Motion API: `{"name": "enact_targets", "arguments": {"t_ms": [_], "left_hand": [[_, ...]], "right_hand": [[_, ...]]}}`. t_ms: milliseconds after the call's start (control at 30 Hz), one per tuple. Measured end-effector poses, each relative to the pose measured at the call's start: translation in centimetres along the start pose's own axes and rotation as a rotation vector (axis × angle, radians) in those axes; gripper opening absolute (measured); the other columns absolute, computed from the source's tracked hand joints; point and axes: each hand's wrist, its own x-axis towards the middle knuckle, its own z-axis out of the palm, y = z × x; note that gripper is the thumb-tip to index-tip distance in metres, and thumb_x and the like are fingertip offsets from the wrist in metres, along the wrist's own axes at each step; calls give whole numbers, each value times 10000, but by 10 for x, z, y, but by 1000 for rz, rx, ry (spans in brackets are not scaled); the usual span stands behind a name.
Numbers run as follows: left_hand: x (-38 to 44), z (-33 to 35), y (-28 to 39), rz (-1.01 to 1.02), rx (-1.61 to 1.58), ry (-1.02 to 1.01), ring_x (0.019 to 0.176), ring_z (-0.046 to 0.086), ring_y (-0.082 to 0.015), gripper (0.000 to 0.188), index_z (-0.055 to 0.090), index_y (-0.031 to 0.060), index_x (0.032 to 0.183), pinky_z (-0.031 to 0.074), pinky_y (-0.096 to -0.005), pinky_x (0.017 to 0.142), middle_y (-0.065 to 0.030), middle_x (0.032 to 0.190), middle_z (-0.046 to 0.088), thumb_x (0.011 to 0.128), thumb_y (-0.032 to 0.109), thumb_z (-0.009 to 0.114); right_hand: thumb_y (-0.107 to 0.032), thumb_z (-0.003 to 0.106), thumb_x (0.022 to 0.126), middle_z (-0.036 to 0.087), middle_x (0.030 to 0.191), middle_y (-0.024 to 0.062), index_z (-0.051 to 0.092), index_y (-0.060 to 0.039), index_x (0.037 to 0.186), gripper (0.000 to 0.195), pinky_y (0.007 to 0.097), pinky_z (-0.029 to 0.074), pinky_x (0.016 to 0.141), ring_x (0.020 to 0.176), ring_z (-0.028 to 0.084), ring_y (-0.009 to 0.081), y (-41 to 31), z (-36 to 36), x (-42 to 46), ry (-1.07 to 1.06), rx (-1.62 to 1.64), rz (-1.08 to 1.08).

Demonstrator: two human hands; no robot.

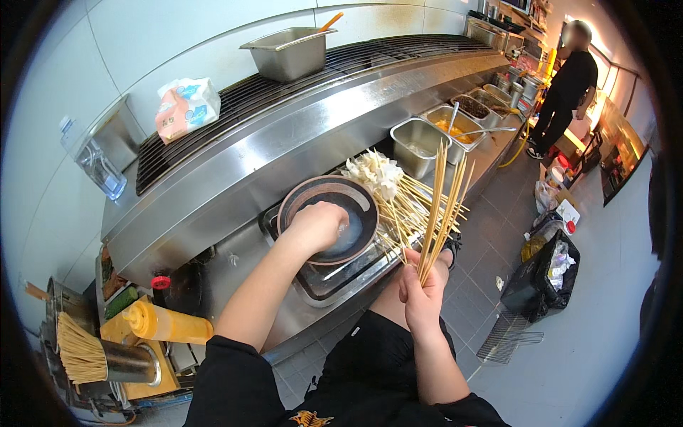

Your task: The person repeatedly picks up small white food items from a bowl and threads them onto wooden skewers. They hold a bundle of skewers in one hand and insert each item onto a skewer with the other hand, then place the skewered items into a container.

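My left hand (319, 224) reaches down into a dark round bowl (328, 181) with a brown rim. Cloudy, whitish liquid (349, 232) shows beside its curled fingers, and whether they grip anything is hidden. Upright in my right hand (424, 288) is a bunch of bare bamboo skewers (443, 208), pinched near their lower ends. The bowl stands on a dark-rimmed metal tray (320, 293). On the tray's right side lies a pile of skewers threaded with white pieces of food (376, 173), their bare sticks pointing towards me.
Behind the tray runs a long grill (373, 50) bearing a steel pan (291, 53) and a tissue pack (188, 109). Steel food containers (413, 144) line the counter rightwards. At left are a yellow squeeze bottle (171, 323) and a skewer holder (130, 363). A person (571, 85) stands far right.
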Motion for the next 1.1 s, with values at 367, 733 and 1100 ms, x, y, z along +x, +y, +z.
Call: {"name": "enact_targets", "arguments": {"t_ms": [367, 733, 1100], "left_hand": [[1, -39, -16, -49, -562, 151, 744, 623, -131, 240, 627, -9, 1078, 514, -290, 705, -83, 881, 725, 987, 161, 484], [4, -40, -16, -50, -1164, 278, 771, 617, -74, 233, 690, -24, 1076, 477, -202, 660, -59, 892, 705, 918, 146, 669], [-2, -53, -12, -13, -1331, 292, 875, 682, -155, 241, 635, -32, 1115, 572, -275, 809, -113, 995, 700, 908, 86, 665]], "right_hand": [[-65, 508, 1000, 447, 691, -67, 562, -21, 1272, 281, 178, 303, 518, 569, 394, 33, 2, 6, -8, -53, -5, 43], [-55, 491, 998, 468, 680, -73, 575, -33, 1280, 295, 181, 295, 491, 547, 390, 19, 12, 8, -14, -119, -33, 98], [-38, 513, 985, 480, 683, -78, 605, -32, 1254, 284, 181, 318, 505, 573, 411, 14, 10, 10, -15, -81, -134, 105]]}}
